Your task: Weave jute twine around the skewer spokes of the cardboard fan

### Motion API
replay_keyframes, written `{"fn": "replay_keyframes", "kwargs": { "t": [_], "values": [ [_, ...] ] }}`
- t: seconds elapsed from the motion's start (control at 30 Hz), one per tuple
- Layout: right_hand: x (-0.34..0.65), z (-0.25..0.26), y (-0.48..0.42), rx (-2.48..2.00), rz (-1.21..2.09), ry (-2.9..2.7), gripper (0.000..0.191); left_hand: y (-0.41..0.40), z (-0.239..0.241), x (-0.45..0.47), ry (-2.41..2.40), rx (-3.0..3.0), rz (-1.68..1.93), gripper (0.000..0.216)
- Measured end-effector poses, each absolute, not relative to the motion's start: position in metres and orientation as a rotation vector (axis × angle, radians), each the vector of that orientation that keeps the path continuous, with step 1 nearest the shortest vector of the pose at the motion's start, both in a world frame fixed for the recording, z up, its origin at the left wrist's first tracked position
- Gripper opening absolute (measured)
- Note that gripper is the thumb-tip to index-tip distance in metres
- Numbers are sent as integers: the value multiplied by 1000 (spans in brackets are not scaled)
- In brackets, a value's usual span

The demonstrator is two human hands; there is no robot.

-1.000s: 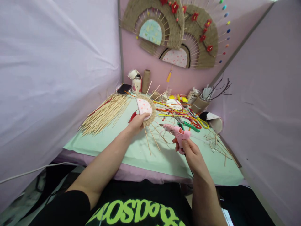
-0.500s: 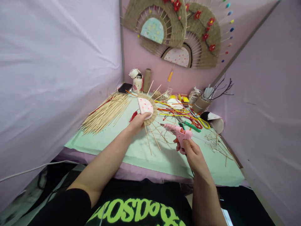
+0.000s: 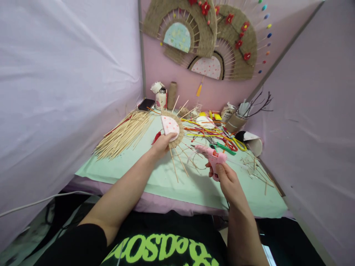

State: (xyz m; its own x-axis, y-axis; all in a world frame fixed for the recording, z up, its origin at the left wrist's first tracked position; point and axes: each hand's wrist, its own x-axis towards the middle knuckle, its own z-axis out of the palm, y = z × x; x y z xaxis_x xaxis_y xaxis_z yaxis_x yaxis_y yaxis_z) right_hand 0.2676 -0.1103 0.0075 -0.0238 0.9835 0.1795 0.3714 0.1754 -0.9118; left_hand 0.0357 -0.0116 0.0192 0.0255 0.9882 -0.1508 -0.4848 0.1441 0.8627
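Observation:
My left hand [image 3: 163, 145] grips a small half-round woven fan [image 3: 170, 126] by its lower end, thumb on the white, red-spotted cloth. A woven cord band edges the cloth, and thin sticks fan out from it to the top and right. Beside my left hand a red tassel [image 3: 156, 137] shows. In my right hand [image 3: 226, 177] is a pink hot glue gun [image 3: 214, 159], fingers wrapped round its handle. Its nozzle points left toward the fan's lower sticks, apart from the woven band.
Loose thin sticks [image 3: 124, 133] lie in a heap at left. Behind the fan stand a jar [image 3: 161, 99] and a twine spool [image 3: 172, 95]. Coloured pipe cleaners [image 3: 205, 130], green-handled pliers [image 3: 226, 148] and a cardboard tube with twigs [image 3: 235, 122] are at right. Large fans [image 3: 205, 26] hang behind.
The whole view has shifted slightly. Both hands keep their holds on the fan and the glue gun, with hardly any other movement.

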Motion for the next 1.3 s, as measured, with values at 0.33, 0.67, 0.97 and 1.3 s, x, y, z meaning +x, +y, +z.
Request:
{"fn": "replay_keyframes", "kwargs": {
  "t": [0.33, 0.67, 0.97, 1.3],
  "values": [
    [343, 13, -116, -1582, 380, -1284, 53, -8, 26, 27, 972, 565, 1454, 25],
    [416, -43, -89, -2070, -132, -1681, 61, -9, 26, 19, 801, 513, 1322, 22],
    [314, 20, -78, -1403, 724, -1598, 44, -15, 28, 21, 668, 526, 1174, 20],
    [237, 18, -42, -912, 1798, -1213, 30, -19, 26, 24, 701, 603, 1076, 21]
  ]
}}
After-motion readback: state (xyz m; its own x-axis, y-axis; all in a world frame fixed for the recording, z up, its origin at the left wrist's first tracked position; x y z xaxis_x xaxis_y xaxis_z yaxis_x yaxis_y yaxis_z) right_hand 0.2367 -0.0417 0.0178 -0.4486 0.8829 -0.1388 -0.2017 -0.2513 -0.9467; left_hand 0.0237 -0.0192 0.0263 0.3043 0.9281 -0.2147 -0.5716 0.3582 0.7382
